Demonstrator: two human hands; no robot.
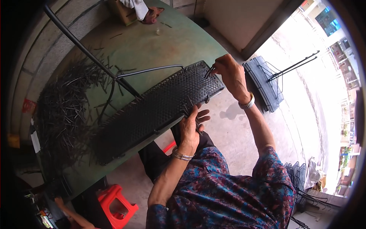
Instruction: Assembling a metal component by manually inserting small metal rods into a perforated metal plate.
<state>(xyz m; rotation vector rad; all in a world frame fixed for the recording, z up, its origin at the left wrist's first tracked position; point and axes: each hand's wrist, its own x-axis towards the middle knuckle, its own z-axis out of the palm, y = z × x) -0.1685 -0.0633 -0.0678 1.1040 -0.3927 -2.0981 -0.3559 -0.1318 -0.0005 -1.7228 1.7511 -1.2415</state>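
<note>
A long black perforated panel lies slantwise along the near edge of the green table, with a black rod handle and bent wire braces rising from its far side. At the panel's right end my right hand pinches a thin dark strip against the holes. My left hand is at the near edge, palm up, with several dark strips held by the thumb and lying across the palm; some fingers are loosely spread. A heap of black strips covers the table's left part.
The green table carries a cardboard box with cloth at its far edge. On the floor to the right lie stacked black panels with rods. A red stool stands near left. Another person's arm shows at lower left.
</note>
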